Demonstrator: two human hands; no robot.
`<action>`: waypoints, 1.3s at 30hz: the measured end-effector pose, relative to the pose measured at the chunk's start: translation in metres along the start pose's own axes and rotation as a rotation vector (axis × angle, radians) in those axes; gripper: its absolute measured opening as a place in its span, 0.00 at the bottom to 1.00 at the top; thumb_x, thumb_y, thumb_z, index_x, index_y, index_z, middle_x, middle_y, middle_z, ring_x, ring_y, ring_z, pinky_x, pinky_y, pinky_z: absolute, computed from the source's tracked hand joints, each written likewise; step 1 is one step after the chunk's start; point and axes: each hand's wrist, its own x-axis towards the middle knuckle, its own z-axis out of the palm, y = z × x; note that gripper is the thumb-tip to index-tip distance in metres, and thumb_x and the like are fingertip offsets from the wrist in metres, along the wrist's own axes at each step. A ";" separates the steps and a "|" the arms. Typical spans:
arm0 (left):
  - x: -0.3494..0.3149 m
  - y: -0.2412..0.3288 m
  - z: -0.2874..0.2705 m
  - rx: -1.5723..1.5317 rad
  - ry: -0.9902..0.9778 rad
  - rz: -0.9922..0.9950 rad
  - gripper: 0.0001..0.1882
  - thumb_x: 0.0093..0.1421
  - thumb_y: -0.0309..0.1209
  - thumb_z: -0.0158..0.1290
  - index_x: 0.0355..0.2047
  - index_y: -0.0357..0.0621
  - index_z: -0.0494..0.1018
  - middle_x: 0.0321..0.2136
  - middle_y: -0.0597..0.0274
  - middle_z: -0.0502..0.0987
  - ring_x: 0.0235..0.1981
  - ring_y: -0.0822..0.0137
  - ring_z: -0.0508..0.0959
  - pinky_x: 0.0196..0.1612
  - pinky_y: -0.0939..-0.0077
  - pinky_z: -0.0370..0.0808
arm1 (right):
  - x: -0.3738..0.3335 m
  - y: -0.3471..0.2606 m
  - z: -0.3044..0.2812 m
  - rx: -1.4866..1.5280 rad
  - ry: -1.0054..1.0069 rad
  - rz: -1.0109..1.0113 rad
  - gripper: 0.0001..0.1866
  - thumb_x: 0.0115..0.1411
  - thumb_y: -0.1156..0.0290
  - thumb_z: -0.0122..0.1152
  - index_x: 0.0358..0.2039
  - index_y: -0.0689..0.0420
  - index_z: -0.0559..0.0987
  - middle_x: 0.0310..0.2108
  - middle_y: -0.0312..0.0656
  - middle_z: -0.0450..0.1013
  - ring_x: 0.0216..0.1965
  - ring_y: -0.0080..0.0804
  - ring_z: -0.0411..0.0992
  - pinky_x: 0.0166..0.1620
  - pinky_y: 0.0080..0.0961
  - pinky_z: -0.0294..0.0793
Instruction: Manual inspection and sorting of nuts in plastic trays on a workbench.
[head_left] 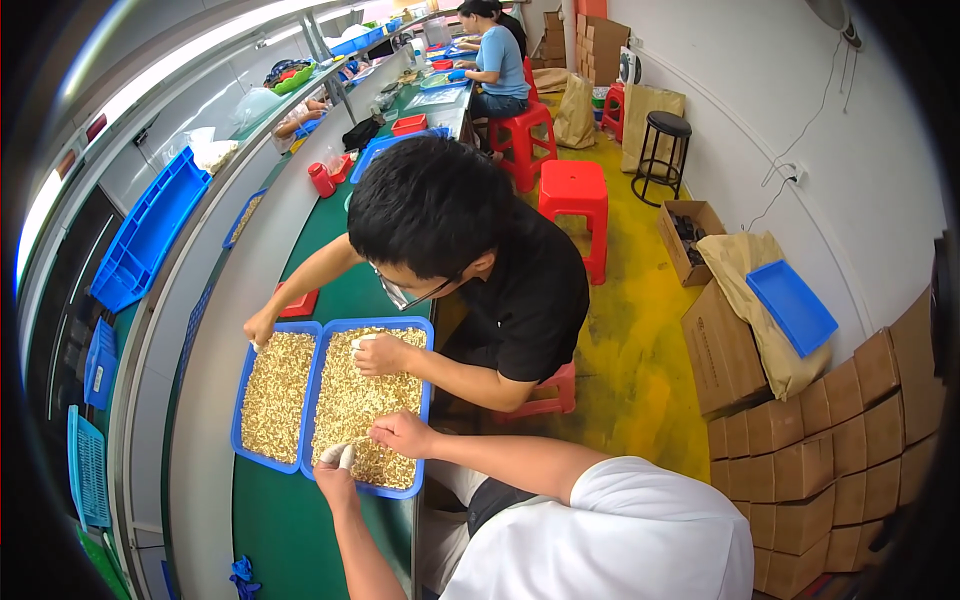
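Two blue trays sit side by side on the bench, the right one (426, 400) beneath my hands and the left one (240, 410) beside it. Both are filled with small gold-coloured metal parts (365, 400). Over the near end of the right tray, my left hand (337, 474) is closed in a pinch, with white covers on some fingertips; what it holds is too small to make out. Close beside it, my right hand (402, 436) pinches a small, thin gold-coloured part, its fingertips pointing toward my left hand.
A co-worker in black (530, 290) leans in, both hands over the trays. Blue bins (150, 230) stand on the left rack. A red dish (300, 303) lies beyond the trays. Red stools (573, 190), cartons (790, 470) and another blue tray (792, 305) are at right.
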 end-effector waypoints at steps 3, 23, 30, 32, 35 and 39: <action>0.000 0.003 -0.001 -0.139 -0.019 -0.034 0.09 0.58 0.18 0.62 0.39 0.35 0.80 0.35 0.62 0.82 0.36 0.74 0.80 0.42 0.81 0.75 | 0.001 0.000 0.003 -0.016 -0.026 0.000 0.14 0.65 0.65 0.58 0.25 0.60 0.78 0.20 0.46 0.75 0.23 0.38 0.75 0.30 0.35 0.72; -0.008 0.034 0.011 0.472 -0.115 0.058 0.09 0.61 0.27 0.59 0.28 0.32 0.81 0.22 0.63 0.80 0.25 0.74 0.77 0.29 0.77 0.72 | 0.001 0.001 0.004 -0.049 -0.056 0.003 0.15 0.63 0.66 0.59 0.23 0.61 0.74 0.19 0.50 0.69 0.19 0.40 0.68 0.28 0.36 0.68; -0.010 0.024 0.019 0.201 -0.098 0.083 0.06 0.62 0.24 0.59 0.35 0.33 0.82 0.26 0.64 0.82 0.28 0.74 0.79 0.33 0.79 0.75 | -0.001 -0.004 0.002 -0.028 0.031 0.024 0.15 0.64 0.66 0.60 0.23 0.62 0.77 0.19 0.47 0.73 0.20 0.36 0.72 0.26 0.33 0.69; -0.010 0.013 0.014 0.136 -0.095 0.020 0.06 0.60 0.21 0.60 0.38 0.33 0.82 0.30 0.63 0.83 0.31 0.75 0.80 0.37 0.81 0.76 | -0.002 -0.004 0.002 -0.038 -0.024 0.077 0.14 0.65 0.67 0.59 0.25 0.63 0.78 0.20 0.45 0.75 0.22 0.31 0.74 0.28 0.29 0.70; -0.010 0.012 0.016 0.102 -0.102 0.023 0.07 0.59 0.20 0.61 0.38 0.34 0.82 0.33 0.61 0.84 0.34 0.74 0.80 0.39 0.80 0.77 | -0.002 -0.003 -0.002 -0.038 -0.098 0.116 0.14 0.66 0.68 0.57 0.26 0.63 0.80 0.20 0.41 0.76 0.23 0.23 0.74 0.28 0.25 0.71; -0.009 0.019 0.019 0.045 -0.169 -0.002 0.06 0.59 0.22 0.63 0.37 0.36 0.82 0.32 0.63 0.84 0.33 0.75 0.80 0.38 0.80 0.76 | -0.003 0.002 -0.002 0.019 -0.110 0.137 0.14 0.66 0.67 0.57 0.26 0.62 0.80 0.19 0.39 0.75 0.21 0.22 0.73 0.26 0.24 0.69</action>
